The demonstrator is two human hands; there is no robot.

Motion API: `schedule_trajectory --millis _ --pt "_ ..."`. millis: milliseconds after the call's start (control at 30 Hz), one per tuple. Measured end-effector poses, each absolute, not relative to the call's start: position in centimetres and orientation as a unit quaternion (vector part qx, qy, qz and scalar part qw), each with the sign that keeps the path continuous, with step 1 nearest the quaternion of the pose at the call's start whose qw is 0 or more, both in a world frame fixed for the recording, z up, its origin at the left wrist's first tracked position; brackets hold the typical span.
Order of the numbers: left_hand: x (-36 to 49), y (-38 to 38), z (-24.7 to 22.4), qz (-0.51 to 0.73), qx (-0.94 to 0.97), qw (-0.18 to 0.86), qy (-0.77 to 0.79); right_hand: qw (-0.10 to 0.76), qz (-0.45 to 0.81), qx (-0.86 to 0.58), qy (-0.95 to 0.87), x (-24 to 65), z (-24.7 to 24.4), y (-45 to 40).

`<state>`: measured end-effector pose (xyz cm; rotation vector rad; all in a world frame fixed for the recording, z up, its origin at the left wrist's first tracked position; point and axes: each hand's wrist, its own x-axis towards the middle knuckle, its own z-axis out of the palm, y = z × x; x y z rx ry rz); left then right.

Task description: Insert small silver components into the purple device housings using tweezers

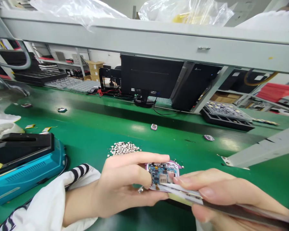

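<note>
My left hand (125, 183) is wrapped round a small square electronic device (159, 173) with a pinkish-white case, its blue circuit board facing up. A silver metal slot shows on the board. My right hand (221, 192) grips a pair of tweezers (195, 199), whose tips reach over the lower edge of the board; whether they touch it I cannot tell. Below the device lies a pale strip, partly hidden by the fingers. Just behind my left hand, a pile of small silver metal pieces (125, 148) lies on the green bench mat (86, 134).
Left stands a blue machine (33, 173) with a black top. Similar small devices (153, 127) are scattered over the bench. Behind them are a black monitor (151, 75) and a computer tower (195, 83). A black tray (226, 118) sits right, near a slanted post (262, 144). A shelf beam (144, 38) crosses above.
</note>
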<state>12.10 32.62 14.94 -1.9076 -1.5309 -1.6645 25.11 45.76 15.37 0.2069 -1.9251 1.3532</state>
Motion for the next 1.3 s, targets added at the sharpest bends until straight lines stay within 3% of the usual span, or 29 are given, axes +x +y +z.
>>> schedule_trajectory --millis 433,767,1100,1300 --pt "11.9 33.0 14.0 -0.567 -0.632 0.083 -0.521 0.364 0.558 0.063 -0.743 24.7 15.5 46.0" --pt "10.9 34.9 9.7 -0.591 -0.636 0.041 -0.495 0.389 0.541 0.045 -0.745 24.1 11.1 46.8" --pt "11.1 35.1 4.5 -0.593 -0.612 -0.004 -0.523 0.277 0.667 -0.056 -0.689 24.6 6.9 47.1" --pt "11.2 35.3 2.7 -0.599 -0.596 -0.014 -0.534 0.287 0.653 -0.079 -0.696 24.2 5.4 47.3"
